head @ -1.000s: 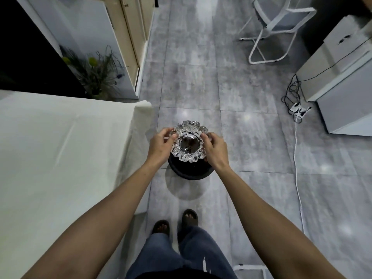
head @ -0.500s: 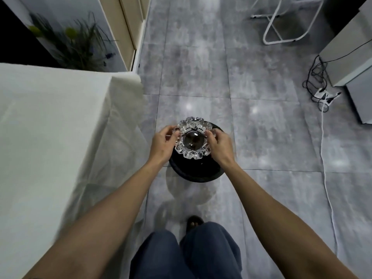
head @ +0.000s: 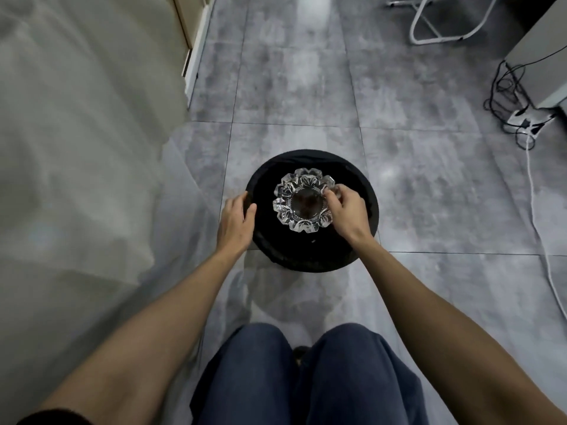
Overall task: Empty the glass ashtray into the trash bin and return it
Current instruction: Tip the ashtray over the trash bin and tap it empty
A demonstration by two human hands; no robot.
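Ashtray (head: 302, 204) is sitting directly over the mouth of the black trash bin (head: 362, 240), upright, opening facing up, so the dump is not looking done yet. Right hand (head: 348, 214) is carrying it alone, fingers (head: 333, 196) clamped on the right side of the glass rim. Left hand (head: 236, 222) is off the glass, fingers loosely apart and resting at the bin's left rim, probably steadying it. Dark patch is showing in the ashtray's centre; cannot tell if that is ash or just the dark bin seen through the glass. The person is crouching or bending, knees in blue trousers (head: 306, 378) just below the bin. Cloth-covered bench (head: 76, 148) is off to the left. Judging progress: carry to the bin done, positioning done. Remaining: tip it over, shake out, turn it upright, carry it back to where it belongs, presumably the bench.
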